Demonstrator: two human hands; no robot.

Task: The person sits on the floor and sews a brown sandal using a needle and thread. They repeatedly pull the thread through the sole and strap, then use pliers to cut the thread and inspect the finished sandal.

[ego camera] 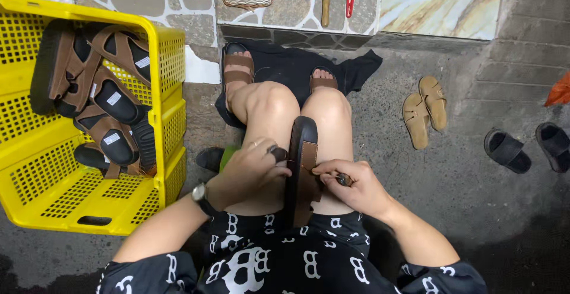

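Both forearms reach inward over the bare knees. The left hand (252, 166), a watch at its wrist, curls in a closed grip; the right hand (350, 184) pinches with bent fingers.

Only one view is given, taken from a camera worn on the head. The lap and knees (297, 107) are seen from straight above and very close. The yellow crate (169, 122) is seen at the left side, the stone wall (297, 3) at the top.
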